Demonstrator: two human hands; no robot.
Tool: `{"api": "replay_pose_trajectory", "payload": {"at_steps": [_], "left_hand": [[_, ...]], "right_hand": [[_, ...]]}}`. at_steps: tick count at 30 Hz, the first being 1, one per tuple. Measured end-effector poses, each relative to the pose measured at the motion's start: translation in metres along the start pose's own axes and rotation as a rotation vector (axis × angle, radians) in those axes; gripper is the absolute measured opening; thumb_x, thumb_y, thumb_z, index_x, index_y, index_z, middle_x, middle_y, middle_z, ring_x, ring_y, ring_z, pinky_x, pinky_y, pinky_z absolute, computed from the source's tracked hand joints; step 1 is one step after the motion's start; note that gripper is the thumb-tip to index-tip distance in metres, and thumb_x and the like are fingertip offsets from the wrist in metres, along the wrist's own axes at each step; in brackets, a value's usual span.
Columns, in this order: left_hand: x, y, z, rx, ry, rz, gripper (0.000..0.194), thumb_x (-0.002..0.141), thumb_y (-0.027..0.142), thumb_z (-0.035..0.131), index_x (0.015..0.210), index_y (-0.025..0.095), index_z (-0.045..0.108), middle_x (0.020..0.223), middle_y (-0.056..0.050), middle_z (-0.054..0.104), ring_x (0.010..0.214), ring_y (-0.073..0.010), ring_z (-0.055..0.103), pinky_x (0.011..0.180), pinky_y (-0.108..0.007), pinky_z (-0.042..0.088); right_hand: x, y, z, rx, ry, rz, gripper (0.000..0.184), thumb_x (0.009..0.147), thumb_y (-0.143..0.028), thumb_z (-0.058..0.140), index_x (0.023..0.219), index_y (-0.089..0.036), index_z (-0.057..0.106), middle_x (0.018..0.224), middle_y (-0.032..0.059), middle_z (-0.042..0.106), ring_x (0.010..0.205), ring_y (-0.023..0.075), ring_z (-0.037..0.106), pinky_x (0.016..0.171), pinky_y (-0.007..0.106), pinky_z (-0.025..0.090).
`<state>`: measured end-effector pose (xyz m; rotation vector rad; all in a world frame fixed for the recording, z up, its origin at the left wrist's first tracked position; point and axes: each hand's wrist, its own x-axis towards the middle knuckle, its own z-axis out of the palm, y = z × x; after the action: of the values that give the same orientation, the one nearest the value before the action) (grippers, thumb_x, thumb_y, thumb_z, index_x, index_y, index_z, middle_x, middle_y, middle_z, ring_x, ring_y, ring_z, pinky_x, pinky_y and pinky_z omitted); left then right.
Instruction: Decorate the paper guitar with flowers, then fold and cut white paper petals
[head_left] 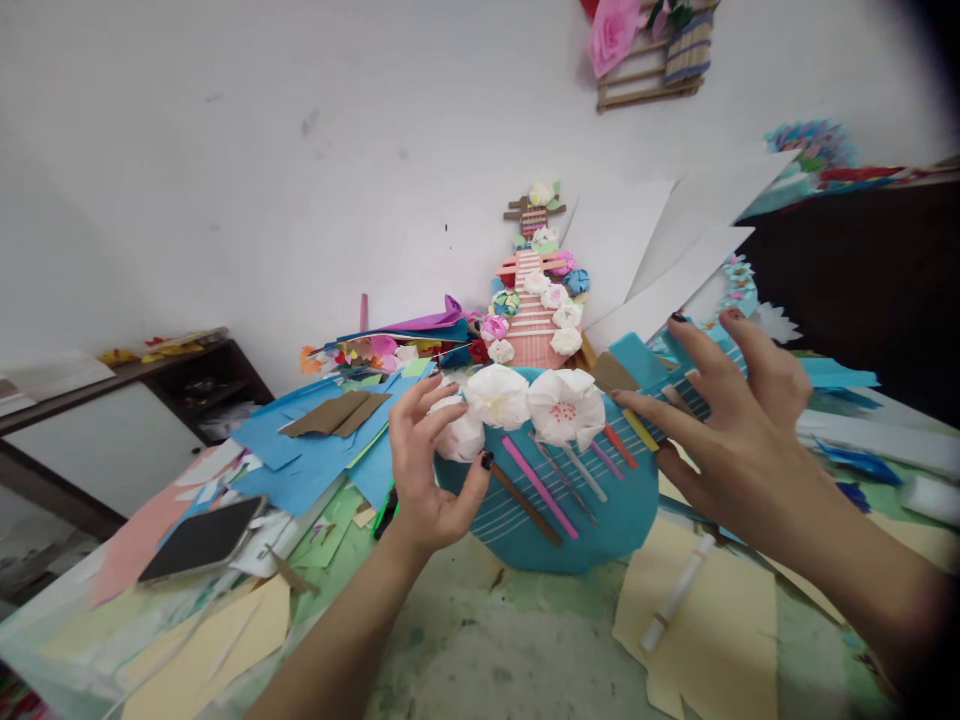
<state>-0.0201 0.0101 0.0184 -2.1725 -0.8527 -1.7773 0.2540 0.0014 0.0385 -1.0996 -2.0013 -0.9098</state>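
Note:
A blue paper lute (600, 530) stands tilted over the table, with white string lines and coloured strips across its body. My left hand (427, 465) is closed around a white paper flower (461, 440) at the body's left edge, thumb in front. Two more white paper flowers (566, 408) sit along the top of the body, one with red dots at its centre. My right hand (739, 430) grips the lute's neck, its fingers spread over the far edge and its thumb low. A yellow strip (641, 430) lies between its index finger and thumb.
Behind stands a pink paper lute (534, 320) covered in flowers, against the wall. Blue paper sheets (289, 480), brown card pieces (337, 412) and a phone (202, 540) lie left. Cream card (712, 610) with a white stick (679, 592) lies front right.

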Motion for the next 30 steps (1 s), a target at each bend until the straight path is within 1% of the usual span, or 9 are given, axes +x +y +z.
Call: {"api": "replay_pose_trajectory", "payload": {"at_steps": [3,5,7,9,11,16,22,26,30], "left_hand": [[0.000,-0.004,0.003,-0.238,0.047,-0.107,0.065,0.070,0.031,0.065,0.127,0.026,0.035,0.135,-0.015,0.032,0.120,-0.0328,0.044,0.088,-0.046,0.046],[-0.001,-0.007,0.005,-0.360,0.021,-0.209,0.072,0.070,0.033,0.067,0.131,0.027,0.029,0.139,-0.015,0.029,0.118,-0.0309,0.046,0.083,-0.040,0.049],[-0.002,-0.011,0.007,-0.413,-0.031,-0.323,0.071,0.071,0.032,0.067,0.131,0.027,0.030,0.139,-0.015,0.032,0.116,-0.0279,0.048,0.081,-0.036,0.051],[-0.003,-0.015,0.010,-0.407,-0.080,-0.425,0.066,0.072,0.030,0.068,0.129,0.026,0.035,0.136,-0.013,0.038,0.115,-0.0259,0.049,0.083,-0.035,0.050],[-0.005,-0.018,0.012,-0.363,-0.107,-0.471,0.062,0.071,0.029,0.069,0.126,0.025,0.040,0.132,-0.012,0.044,0.115,-0.0257,0.049,0.085,-0.034,0.050],[-0.007,-0.018,0.013,-0.191,-0.103,-0.402,0.059,0.071,0.028,0.069,0.125,0.024,0.045,0.128,-0.012,0.048,0.115,-0.0256,0.050,0.083,-0.033,0.050],[-0.005,-0.013,0.009,0.026,-0.083,-0.206,0.058,0.071,0.027,0.070,0.125,0.023,0.048,0.125,-0.011,0.051,0.117,-0.0253,0.048,0.086,-0.034,0.049],[-0.003,-0.011,0.008,0.036,-0.070,-0.177,0.053,0.072,0.025,0.070,0.121,0.023,0.050,0.122,-0.011,0.053,0.115,-0.0248,0.049,0.086,-0.035,0.049],[-0.003,-0.008,0.007,-0.067,-0.038,-0.231,0.057,0.070,0.025,0.071,0.122,0.022,0.047,0.123,-0.012,0.049,0.113,-0.0241,0.050,0.082,-0.032,0.050]], "right_hand": [[-0.001,0.004,0.006,-0.019,-0.011,0.009,0.045,0.067,-0.016,0.066,0.108,-0.032,0.059,0.149,0.0063,0.017,0.134,0.0419,0.015,0.100,0.060,0.020],[-0.003,0.007,0.012,-0.040,-0.038,0.021,0.045,0.067,-0.015,0.066,0.108,-0.032,0.060,0.148,0.0082,0.019,0.134,0.0420,0.016,0.099,0.060,0.021],[-0.005,0.011,0.020,-0.061,-0.074,0.035,0.042,0.068,-0.014,0.066,0.107,-0.030,0.062,0.147,0.0102,0.021,0.133,0.0428,0.017,0.098,0.061,0.022],[-0.008,0.015,0.028,-0.072,-0.107,0.046,0.040,0.069,-0.014,0.064,0.106,-0.029,0.063,0.147,0.0116,0.020,0.132,0.0441,0.018,0.096,0.061,0.023],[-0.011,0.018,0.035,-0.070,-0.121,0.053,0.040,0.070,-0.013,0.063,0.107,-0.028,0.063,0.148,0.0120,0.018,0.132,0.0450,0.018,0.094,0.062,0.024],[-0.015,0.023,0.042,-0.046,-0.129,0.048,0.041,0.071,-0.014,0.062,0.109,-0.027,0.062,0.149,0.0113,0.017,0.131,0.0449,0.020,0.092,0.061,0.027],[-0.013,0.021,0.040,-0.051,-0.125,0.042,0.042,0.069,-0.016,0.064,0.109,-0.027,0.062,0.148,0.0118,0.019,0.131,0.0451,0.021,0.092,0.060,0.027],[-0.012,0.019,0.038,-0.079,-0.128,0.061,0.037,0.072,-0.017,0.063,0.107,-0.028,0.063,0.146,0.0107,0.023,0.131,0.0439,0.022,0.093,0.058,0.028],[-0.011,0.017,0.038,-0.074,-0.137,0.092,0.037,0.072,-0.018,0.062,0.107,-0.029,0.064,0.146,0.0090,0.025,0.131,0.0431,0.023,0.094,0.057,0.028]]}}
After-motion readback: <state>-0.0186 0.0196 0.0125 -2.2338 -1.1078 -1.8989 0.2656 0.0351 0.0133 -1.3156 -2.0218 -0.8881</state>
